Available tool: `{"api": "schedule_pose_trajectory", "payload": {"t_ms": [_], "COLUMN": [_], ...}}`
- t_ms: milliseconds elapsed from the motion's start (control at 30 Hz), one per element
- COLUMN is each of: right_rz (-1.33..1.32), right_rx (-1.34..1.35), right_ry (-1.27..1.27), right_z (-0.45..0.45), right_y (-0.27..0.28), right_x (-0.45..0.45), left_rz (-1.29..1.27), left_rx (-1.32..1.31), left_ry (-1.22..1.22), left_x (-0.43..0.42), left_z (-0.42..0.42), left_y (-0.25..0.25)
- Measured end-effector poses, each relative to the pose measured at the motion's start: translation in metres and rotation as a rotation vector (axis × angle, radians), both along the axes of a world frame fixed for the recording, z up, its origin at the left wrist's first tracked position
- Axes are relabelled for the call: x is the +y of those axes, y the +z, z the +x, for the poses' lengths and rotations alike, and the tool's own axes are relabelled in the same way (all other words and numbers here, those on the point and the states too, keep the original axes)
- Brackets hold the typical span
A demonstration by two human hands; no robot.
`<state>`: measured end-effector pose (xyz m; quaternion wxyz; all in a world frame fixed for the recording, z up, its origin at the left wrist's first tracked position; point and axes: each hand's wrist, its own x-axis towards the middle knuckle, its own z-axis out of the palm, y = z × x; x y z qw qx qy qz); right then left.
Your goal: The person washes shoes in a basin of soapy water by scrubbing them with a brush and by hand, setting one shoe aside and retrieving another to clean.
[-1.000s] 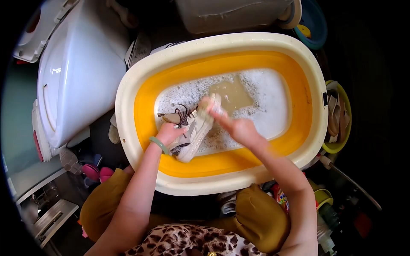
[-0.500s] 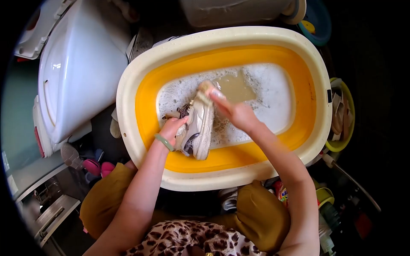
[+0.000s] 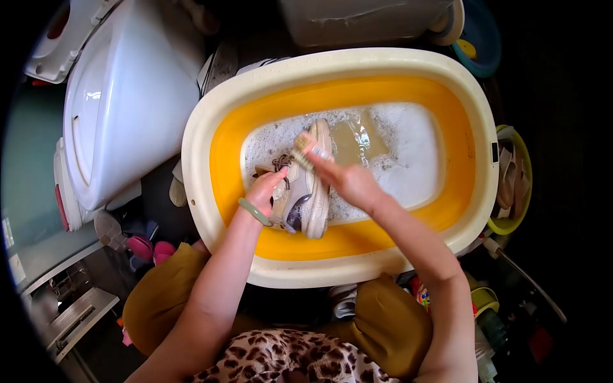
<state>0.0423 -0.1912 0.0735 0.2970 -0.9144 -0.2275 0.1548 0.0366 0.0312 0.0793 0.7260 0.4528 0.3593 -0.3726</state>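
A pale sneaker [image 3: 314, 207] lies tilted on its side in the yellow and cream basin [image 3: 447, 172], its sole edge facing right. My left hand [image 3: 267, 190], with a green bangle at the wrist, grips the shoe near its dark laces [image 3: 281, 163]. My right hand [image 3: 354, 184] is closed around a scrubbing brush [image 3: 306, 144], whose bristles are against the upper side of the shoe. Grey-brown soapy water [image 3: 361, 140] and white suds [image 3: 408, 172] surround the shoe.
A white toilet-like fixture [image 3: 128, 96] stands at the left. Beyond the basin is a translucent bin [image 3: 370, 22]. A yellow-green bucket [image 3: 525, 191] with shoes is at the right. Pink slippers [image 3: 150, 247] lie at lower left.
The sneaker has turned more upright in the view, its toe end further up and right. The brush has shifted slightly down onto the shoe's side. The whole view has drifted a little.
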Motion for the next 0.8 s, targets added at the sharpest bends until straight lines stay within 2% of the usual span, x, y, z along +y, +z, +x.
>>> {"api": "schedule_pose_trajectory", "payload": {"t_ms": [33, 100, 133, 167, 200, 233, 300, 333, 400, 433, 533, 600, 633, 700, 767, 800], "right_rz": [0.082, 0.236, 0.242, 0.143, 0.044, 0.047, 0.027, 0.025, -0.001, 0.196, 0.168, 0.006, 0.067, -0.001, 0.081, 0.189], "right_rx": [0.130, 0.152, 0.156, 0.216, 0.280, 0.287, 0.138, 0.127, 0.071, 0.234, 0.287, 0.311, 0.236, 0.135, 0.102, 0.261], "right_ry": [-0.003, 0.065, 0.066, 0.184, 0.300, 0.303, 0.075, 0.081, 0.010, 0.010, 0.120, 0.207, 0.105, 0.006, -0.018, 0.008], "right_z": [-0.017, -0.064, -0.065, -0.067, -0.071, -0.059, -0.015, -0.011, -0.004, -0.020, -0.054, -0.054, -0.039, -0.002, -0.010, -0.026], "right_y": [0.007, 0.011, 0.015, 0.023, 0.027, 0.018, -0.001, 0.001, 0.005, 0.011, 0.030, 0.025, 0.014, 0.007, 0.001, 0.015], "right_x": [0.003, 0.004, -0.002, -0.011, -0.018, -0.023, -0.029, -0.023, -0.006, 0.000, -0.002, -0.018, -0.020, -0.021, -0.008, -0.004], "left_rz": [0.020, 0.048, -0.021, -0.088, -0.038, 0.012, 0.087, -0.004, 0.068, 0.144, 0.006, 0.012, 0.014, -0.022, -0.091, -0.034], "left_rx": [0.023, -0.005, -0.006, -0.001, 0.016, 0.032, 0.085, 0.066, 0.047, 0.043, 0.058, 0.082, 0.083, 0.026, 0.047, 0.016], "left_ry": [0.016, -0.011, -0.016, -0.024, -0.011, 0.001, 0.005, 0.049, 0.041, 0.035, 0.027, 0.037, 0.057, 0.041, 0.112, 0.106], "left_x": [0.001, 0.004, 0.005, 0.008, 0.003, -0.002, -0.010, -0.009, -0.008, -0.007, -0.004, -0.005, -0.006, -0.004, -0.002, -0.004], "left_z": [0.001, -0.003, -0.005, -0.009, -0.010, -0.011, -0.006, -0.005, 0.002, 0.006, 0.005, -0.003, -0.004, -0.007, -0.001, 0.003], "left_y": [-0.001, -0.007, -0.010, -0.013, -0.009, -0.004, 0.011, 0.006, 0.003, 0.004, 0.003, 0.000, -0.001, -0.007, -0.007, -0.002]}}
